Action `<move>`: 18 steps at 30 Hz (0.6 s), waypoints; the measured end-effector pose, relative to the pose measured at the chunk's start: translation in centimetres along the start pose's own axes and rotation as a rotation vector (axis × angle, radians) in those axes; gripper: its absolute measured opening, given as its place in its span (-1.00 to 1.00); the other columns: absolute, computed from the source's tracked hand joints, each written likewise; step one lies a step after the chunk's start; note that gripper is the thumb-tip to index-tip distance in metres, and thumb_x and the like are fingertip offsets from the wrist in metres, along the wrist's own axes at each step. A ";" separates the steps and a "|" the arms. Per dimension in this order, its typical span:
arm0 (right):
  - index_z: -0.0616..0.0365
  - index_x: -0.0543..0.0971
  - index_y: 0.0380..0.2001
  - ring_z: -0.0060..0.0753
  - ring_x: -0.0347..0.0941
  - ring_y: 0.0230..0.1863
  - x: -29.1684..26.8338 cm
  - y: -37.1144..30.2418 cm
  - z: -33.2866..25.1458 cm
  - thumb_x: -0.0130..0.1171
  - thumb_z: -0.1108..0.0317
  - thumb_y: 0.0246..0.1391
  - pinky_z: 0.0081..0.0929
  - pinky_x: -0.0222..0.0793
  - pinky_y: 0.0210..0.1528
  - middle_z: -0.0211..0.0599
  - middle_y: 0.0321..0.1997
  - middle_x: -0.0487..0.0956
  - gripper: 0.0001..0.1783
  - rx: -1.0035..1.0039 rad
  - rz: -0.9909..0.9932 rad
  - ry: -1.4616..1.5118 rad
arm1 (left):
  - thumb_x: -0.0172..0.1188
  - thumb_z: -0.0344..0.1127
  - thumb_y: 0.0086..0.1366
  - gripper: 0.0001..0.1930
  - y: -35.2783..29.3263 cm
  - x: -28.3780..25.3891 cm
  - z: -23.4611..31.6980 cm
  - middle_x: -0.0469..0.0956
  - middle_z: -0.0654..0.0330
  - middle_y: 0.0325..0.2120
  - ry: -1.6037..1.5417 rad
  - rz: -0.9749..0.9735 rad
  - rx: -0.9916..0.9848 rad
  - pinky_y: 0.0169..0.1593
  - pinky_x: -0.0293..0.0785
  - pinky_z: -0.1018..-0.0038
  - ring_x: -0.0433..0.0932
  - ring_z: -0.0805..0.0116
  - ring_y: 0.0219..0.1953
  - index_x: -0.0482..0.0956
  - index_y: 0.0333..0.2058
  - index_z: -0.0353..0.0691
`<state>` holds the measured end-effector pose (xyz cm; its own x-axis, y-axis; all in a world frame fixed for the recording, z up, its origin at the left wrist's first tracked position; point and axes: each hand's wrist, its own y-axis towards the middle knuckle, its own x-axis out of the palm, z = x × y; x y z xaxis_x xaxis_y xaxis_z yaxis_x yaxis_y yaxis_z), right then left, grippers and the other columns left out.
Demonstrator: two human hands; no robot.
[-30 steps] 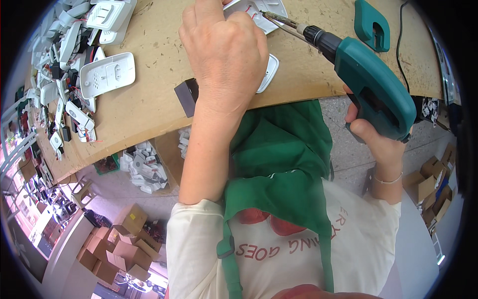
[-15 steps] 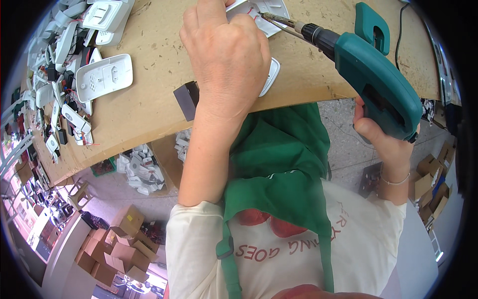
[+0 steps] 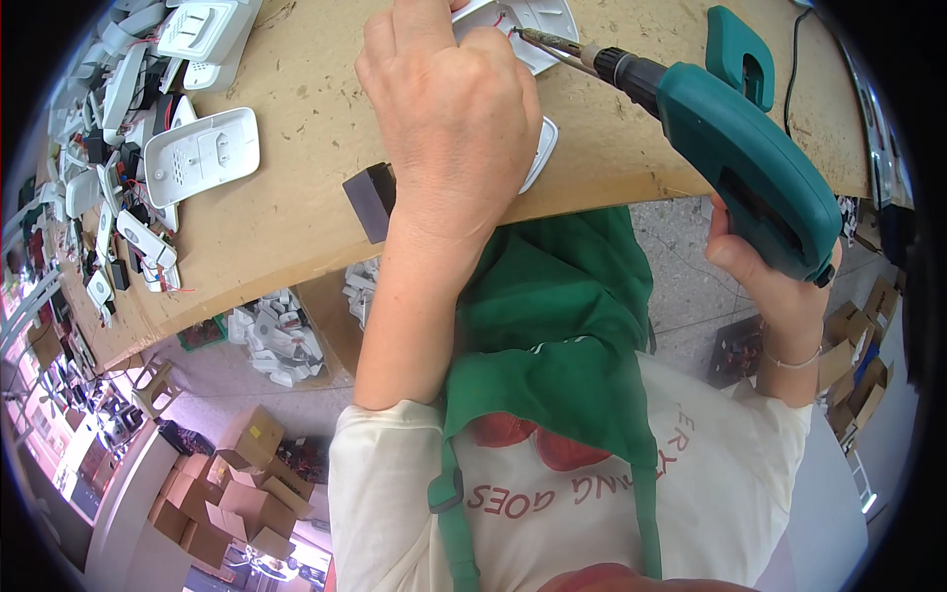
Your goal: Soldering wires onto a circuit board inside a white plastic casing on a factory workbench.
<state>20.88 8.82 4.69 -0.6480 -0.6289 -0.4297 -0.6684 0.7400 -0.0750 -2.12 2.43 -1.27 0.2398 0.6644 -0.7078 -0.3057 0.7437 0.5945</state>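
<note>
My right hand (image 3: pixel 769 286) grips the handle of a teal soldering gun (image 3: pixel 750 163). The gun's thin, darkened tip (image 3: pixel 534 37) points left and reaches into a white plastic casing (image 3: pixel 552 28) at the top edge, beside a short red wire. Over that casing, my left hand (image 3: pixel 456 123) is bent with its back up and appears to hold it; the fingertips are mostly hidden. Another white plastic piece (image 3: pixel 543 158) lies partly under the left hand, on the table. Near my left wrist stands a small black box (image 3: pixel 369 202).
On the left, a heap of white casings and black parts (image 3: pixel 118 128) covers the table (image 3: pixel 306 109), with an open white shell (image 3: pixel 202 156) beside it. A teal piece (image 3: pixel 738 59) and black cable (image 3: pixel 794 69) lie at right. Below are cardboard boxes (image 3: pixel 252 503) and white parts (image 3: pixel 276 340).
My right hand and the soldering gun's rear have shifted very slightly right and down. The tip stays at the white casing, and my left hand has hardly moved.
</note>
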 end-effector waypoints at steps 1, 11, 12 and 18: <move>0.24 0.58 -0.29 -0.59 0.46 -0.44 -0.1 -0.1 -0.1 0.52 0.36 -0.20 -0.65 0.39 -0.39 -0.41 -0.44 0.58 -0.61 0.008 -0.005 -0.022 | 0.16 -0.62 -0.08 -0.93 0.0 0.0 0.0 0.43 -0.12 -0.28 -0.001 0.000 0.004 -0.16 0.32 0.15 0.40 -0.10 -0.25 0.48 -0.54 -0.44; 0.34 0.55 -0.11 -0.54 0.44 -0.42 -0.7 1.7 -0.3 0.56 0.28 -0.29 -0.63 0.37 -0.29 -0.33 -0.42 0.57 -0.37 -0.280 -0.064 -0.188 | 0.16 -0.62 -0.07 -0.92 0.0 0.1 0.2 0.44 -0.11 -0.27 0.002 -0.013 -0.008 -0.15 0.32 0.15 0.40 -0.09 -0.25 0.50 -0.51 -0.45; 0.34 0.55 -0.11 -0.54 0.44 -0.42 -0.8 1.8 -0.4 0.56 0.28 -0.29 -0.63 0.37 -0.29 -0.33 -0.42 0.57 -0.37 -0.279 -0.063 -0.188 | 0.16 -0.62 -0.07 -0.92 0.0 0.2 0.1 0.44 -0.11 -0.27 0.003 -0.006 -0.003 -0.15 0.32 0.15 0.40 -0.09 -0.25 0.50 -0.51 -0.45; 0.34 0.55 -0.11 -0.52 0.46 -0.42 -1.3 0.9 -1.0 0.57 0.29 -0.32 -0.61 0.38 -0.31 -0.32 -0.42 0.58 -0.35 -0.047 -0.034 -0.120 | 0.16 -0.61 -0.07 -0.94 -0.2 0.2 0.0 0.44 -0.12 -0.27 0.006 0.008 0.011 -0.15 0.32 0.15 0.40 -0.10 -0.25 0.50 -0.54 -0.44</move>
<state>20.76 10.06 6.05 -0.5785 -0.6182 -0.5322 -0.7073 0.7051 -0.0503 -2.06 2.43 -1.51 0.2316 0.6695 -0.7058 -0.2976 0.7394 0.6038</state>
